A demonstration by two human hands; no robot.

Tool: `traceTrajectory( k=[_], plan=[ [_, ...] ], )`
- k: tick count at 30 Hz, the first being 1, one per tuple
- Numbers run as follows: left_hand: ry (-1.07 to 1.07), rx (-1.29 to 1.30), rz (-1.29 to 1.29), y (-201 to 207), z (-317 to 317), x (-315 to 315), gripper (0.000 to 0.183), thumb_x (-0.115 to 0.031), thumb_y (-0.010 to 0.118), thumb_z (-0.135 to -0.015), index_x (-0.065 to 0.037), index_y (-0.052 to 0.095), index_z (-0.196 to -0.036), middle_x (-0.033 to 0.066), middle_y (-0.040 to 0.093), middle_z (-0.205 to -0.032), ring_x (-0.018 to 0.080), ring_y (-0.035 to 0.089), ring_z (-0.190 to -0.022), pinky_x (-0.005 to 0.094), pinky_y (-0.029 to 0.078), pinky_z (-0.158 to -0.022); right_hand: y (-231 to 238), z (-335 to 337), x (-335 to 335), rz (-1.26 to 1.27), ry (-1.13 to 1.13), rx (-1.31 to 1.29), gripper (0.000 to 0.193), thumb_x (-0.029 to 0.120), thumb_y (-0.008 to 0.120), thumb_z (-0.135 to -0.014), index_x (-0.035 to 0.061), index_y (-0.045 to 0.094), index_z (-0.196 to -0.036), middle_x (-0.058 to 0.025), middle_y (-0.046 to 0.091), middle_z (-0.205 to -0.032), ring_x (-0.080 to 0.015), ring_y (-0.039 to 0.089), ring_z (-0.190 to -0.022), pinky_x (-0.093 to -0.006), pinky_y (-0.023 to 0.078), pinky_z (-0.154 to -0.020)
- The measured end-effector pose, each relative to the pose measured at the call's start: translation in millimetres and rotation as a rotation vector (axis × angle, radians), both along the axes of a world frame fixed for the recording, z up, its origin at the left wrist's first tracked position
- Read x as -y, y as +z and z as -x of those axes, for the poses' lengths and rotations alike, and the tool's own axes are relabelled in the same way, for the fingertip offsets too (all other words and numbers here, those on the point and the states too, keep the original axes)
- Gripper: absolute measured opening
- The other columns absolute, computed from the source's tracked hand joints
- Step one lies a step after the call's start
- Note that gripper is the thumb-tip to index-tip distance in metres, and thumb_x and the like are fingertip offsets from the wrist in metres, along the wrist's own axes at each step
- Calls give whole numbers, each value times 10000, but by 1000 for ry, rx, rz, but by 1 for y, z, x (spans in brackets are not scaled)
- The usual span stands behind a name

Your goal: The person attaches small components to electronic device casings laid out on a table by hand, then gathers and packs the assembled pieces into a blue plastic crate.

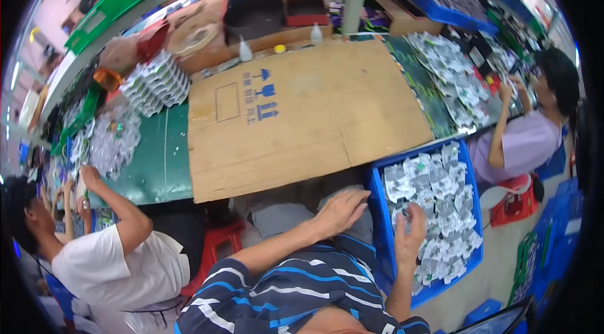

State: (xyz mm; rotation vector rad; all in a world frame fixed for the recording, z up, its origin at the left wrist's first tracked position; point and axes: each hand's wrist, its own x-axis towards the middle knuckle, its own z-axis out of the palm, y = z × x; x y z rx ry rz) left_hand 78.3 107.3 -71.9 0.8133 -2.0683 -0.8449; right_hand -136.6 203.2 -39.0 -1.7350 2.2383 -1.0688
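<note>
My left hand (343, 211) lies over my lap, fingers stretched out and holding nothing, its tips beside the near left wall of a blue plastic bin (385, 249). Over the bin's left part is my right hand (410, 232), with its fingers bent and apart and nothing seen between them. Many small white-and-grey packed parts (443, 208) lie in rows inside the bin. Some of them are hidden behind my right hand and forearm. A flat brown cardboard sheet (308, 113) covers the table in front of me.
The green worktable (160, 158) shows left of the cardboard. Stacked white trays (154, 85) and clear plastic bags (116, 139) stand on it. Co-workers sit at left, on a red stool (220, 239), and at right. White bottles (245, 50) line the back edge.
</note>
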Motion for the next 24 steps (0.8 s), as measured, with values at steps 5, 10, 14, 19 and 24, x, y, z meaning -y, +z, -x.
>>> traceTrajectory(
  k=[5,10,14,19,24],
  plan=[
    [362,-88,24,34,-80,-14,209,12,606,-911,1,649,-1116,147,706,-981,308,698,-868,373,568,-760,11,-60,49,-51,326,247,389,37,695,-869,-17,589,-1239,-187,598,-1258,-326,618,-1092,-408,530,-882],
    [1094,-14,27,56,-173,-38,256,17,595,-873,14,612,-1128,196,624,-1052,373,618,-974,427,498,-855,38,-81,104,127,620,-103,539,102,782,-781,8,582,-1273,-198,557,-1346,-412,537,-1228,-483,428,-1035],
    [1344,223,97,41,-222,-46,387,-51,627,-876,26,535,-1244,250,492,-1252,412,482,-1175,482,389,-1007,42,-98,143,58,738,-247,677,220,828,-749,24,545,-1331,-201,462,-1460,-413,410,-1371,-524,344,-1093],
    [1491,239,-32,21,-244,-48,421,-130,628,-926,31,517,-1299,243,465,-1267,418,498,-1146,462,409,-993,25,-102,157,32,822,-393,688,236,827,-727,31,551,-1323,-191,468,-1458,-403,413,-1361,-522,336,-1106],
    [1468,28,-170,2,-266,-47,421,-135,636,-940,27,519,-1310,223,472,-1276,377,531,-1144,428,428,-1009,17,-98,163,15,838,-385,702,193,806,-750,55,517,-1375,-165,448,-1491,-391,402,-1377,-513,308,-1138]
  ],
)
